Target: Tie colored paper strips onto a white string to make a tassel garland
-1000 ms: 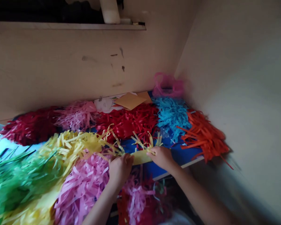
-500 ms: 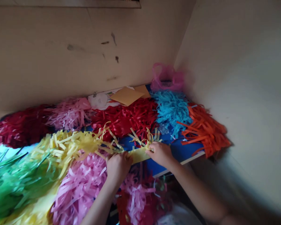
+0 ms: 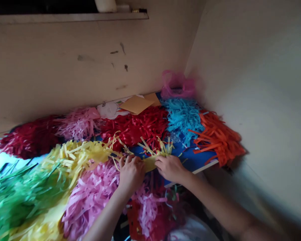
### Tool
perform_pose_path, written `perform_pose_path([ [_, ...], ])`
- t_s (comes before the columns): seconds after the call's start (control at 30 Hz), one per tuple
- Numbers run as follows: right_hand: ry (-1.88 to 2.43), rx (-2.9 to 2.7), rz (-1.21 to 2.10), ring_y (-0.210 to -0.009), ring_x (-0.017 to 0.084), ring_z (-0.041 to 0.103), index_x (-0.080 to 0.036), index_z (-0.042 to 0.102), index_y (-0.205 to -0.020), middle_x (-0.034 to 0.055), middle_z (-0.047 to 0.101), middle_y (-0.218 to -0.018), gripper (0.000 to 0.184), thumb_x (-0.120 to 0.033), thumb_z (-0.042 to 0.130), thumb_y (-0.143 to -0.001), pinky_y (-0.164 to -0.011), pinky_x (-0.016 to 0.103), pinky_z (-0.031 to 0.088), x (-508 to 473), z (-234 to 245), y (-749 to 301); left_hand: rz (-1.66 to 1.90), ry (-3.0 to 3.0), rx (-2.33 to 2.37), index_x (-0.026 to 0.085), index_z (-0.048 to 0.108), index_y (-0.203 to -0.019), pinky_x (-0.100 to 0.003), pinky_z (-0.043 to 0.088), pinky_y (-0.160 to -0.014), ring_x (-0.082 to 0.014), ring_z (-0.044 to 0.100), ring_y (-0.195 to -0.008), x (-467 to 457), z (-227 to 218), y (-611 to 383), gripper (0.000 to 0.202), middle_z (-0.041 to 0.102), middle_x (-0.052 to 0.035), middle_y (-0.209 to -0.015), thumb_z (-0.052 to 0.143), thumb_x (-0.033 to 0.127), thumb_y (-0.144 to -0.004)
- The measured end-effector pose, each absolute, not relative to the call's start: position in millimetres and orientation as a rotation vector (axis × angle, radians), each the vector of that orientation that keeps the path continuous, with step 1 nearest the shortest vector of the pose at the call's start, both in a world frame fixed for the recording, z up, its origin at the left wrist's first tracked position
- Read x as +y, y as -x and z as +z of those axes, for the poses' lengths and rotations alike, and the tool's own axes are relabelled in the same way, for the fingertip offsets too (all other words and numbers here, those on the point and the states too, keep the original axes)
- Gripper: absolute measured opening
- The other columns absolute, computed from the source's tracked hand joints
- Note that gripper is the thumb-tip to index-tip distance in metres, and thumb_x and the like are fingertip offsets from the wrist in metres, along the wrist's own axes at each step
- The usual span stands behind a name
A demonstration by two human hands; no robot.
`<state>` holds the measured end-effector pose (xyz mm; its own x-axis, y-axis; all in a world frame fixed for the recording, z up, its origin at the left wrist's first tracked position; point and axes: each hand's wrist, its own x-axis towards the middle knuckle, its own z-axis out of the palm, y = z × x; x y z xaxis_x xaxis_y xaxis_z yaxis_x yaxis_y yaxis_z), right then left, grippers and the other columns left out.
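Observation:
A yellow paper fringe [image 3: 149,164] lies across the front of the blue table, its uncut band stretched between my two hands and its cut strips pointing away from me. My left hand [image 3: 132,169] grips the band's left part, fingers curled over it. At the band's right part, my right hand [image 3: 170,167] pinches the paper with its fingers closed. Loose yellow strips stick up beyond both hands. Red shredded paper [image 3: 135,125] lies just behind the fringe. Pink paper strips [image 3: 92,195] heap up beside my left forearm.
Blue [image 3: 183,117] and orange paper strips [image 3: 218,137] lie to the right, green strips [image 3: 22,190] to the left. Brown envelopes [image 3: 136,104] and a pink plastic bag [image 3: 178,87] are at the back. Walls close off the back and right. A shelf [image 3: 70,17] juts out above.
My left hand has shifted slightly right along the yellow band, its fingers now more over the top. My right hand stays nearly in place. The view has tilted up a little.

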<state>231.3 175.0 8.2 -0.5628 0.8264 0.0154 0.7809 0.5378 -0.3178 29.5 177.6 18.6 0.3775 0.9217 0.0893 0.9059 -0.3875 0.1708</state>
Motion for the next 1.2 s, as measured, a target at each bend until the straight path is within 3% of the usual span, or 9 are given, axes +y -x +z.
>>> perform_pose_path([
  [0.17,1.426,-2.508,0.474,-0.081,0.015,0.066,-0.023,0.073,-0.088,0.0011,0.073,-0.099,0.021,-0.022,0.052,-0.090,-0.065,0.024,0.040,189,1,-234,0.244,-2.591,1.682,0.029,0.071,-0.102,-0.059,0.011,-0.114,-0.0313,0.050,-0.120,167,19,-20,0.031,0.069,-0.0058,-0.113,0.059,0.016,-0.076],
  [0.33,1.438,-2.402,0.547,-0.085,0.015,0.068,-0.025,0.074,-0.086,-0.0020,0.075,-0.096,0.019,-0.021,0.056,-0.087,-0.068,0.023,0.041,194,3,-238,0.122,-2.720,1.967,0.025,0.073,-0.102,-0.064,0.016,-0.111,-0.0359,0.047,-0.124,165,41,18,0.034,0.063,-0.0102,-0.127,0.050,0.011,-0.081],
  [0.43,1.425,-2.370,0.576,-0.086,0.015,0.068,-0.025,0.074,-0.087,-0.0021,0.075,-0.095,0.017,-0.021,0.058,-0.086,-0.068,0.022,0.042,197,2,-240,0.336,-2.738,2.037,0.024,0.070,-0.109,-0.060,0.023,-0.110,-0.0360,0.044,-0.127,159,58,13,0.035,0.057,-0.0125,-0.132,0.053,0.012,-0.080],
  [0.6,1.395,-2.393,0.578,-0.085,0.016,0.068,-0.025,0.073,-0.090,-0.0006,0.075,-0.095,0.015,-0.022,0.059,-0.087,-0.068,0.023,0.043,203,-1,-244,0.336,-2.750,1.506,0.023,0.065,-0.112,-0.040,0.043,-0.094,-0.0253,0.058,-0.103,155,39,-43,0.032,0.067,-0.0073,-0.110,0.053,0.014,-0.084],
  [0.73,1.378,-2.425,0.549,-0.088,0.017,0.068,-0.024,0.072,-0.093,-0.0006,0.074,-0.096,0.014,-0.020,0.060,-0.086,-0.072,0.025,0.044,199,3,-245,0.269,-2.690,1.619,0.018,0.069,-0.098,-0.047,0.042,-0.089,-0.0274,0.061,-0.090,164,9,-50,0.022,0.070,-0.0083,-0.091,0.053,0.011,-0.084],
  [0.87,1.305,-2.542,0.365,-0.086,0.022,0.066,-0.020,0.064,-0.113,0.0066,0.069,-0.110,0.034,-0.028,0.070,-0.080,-0.068,0.029,0.045,189,3,-240,0.264,-2.684,1.613,0.022,0.070,-0.099,-0.049,0.036,-0.096,-0.0256,0.062,-0.096,162,1,-31,0.027,0.073,-0.0049,-0.096,0.053,0.007,-0.084],
  [0.97,1.251,-2.646,0.202,-0.074,0.018,0.064,-0.019,0.068,-0.095,0.0047,0.070,-0.094,0.010,-0.021,0.060,-0.088,-0.061,0.027,0.041,187,-1,-235,0.370,-2.681,1.667,0.025,0.070,-0.105,-0.052,0.030,-0.101,-0.0284,0.059,-0.107,153,2,-29,0.028,0.072,-0.0051,-0.109,0.055,0.011,-0.085],
  [1.07,1.244,-2.647,0.203,-0.074,0.017,0.063,-0.019,0.067,-0.083,0.0033,0.069,-0.085,0.018,-0.020,0.052,-0.093,-0.060,0.027,0.039,187,-5,-233,0.512,-2.679,1.690,0.027,0.069,-0.109,-0.053,0.025,-0.105,-0.0294,0.058,-0.110,145,1,-35,0.028,0.072,-0.0049,-0.111,0.056,0.015,-0.087],
  [1.2,1.238,-2.626,0.261,-0.076,0.017,0.063,-0.018,0.067,-0.092,0.0047,0.070,-0.092,0.015,-0.023,0.052,-0.094,-0.063,0.027,0.040,185,-7,-236,0.528,-2.650,1.601,0.027,0.072,-0.099,-0.051,0.024,-0.105,-0.0245,0.063,-0.100,145,-7,-34,0.029,0.075,-0.0005,-0.096,0.052,0.009,-0.089],
])
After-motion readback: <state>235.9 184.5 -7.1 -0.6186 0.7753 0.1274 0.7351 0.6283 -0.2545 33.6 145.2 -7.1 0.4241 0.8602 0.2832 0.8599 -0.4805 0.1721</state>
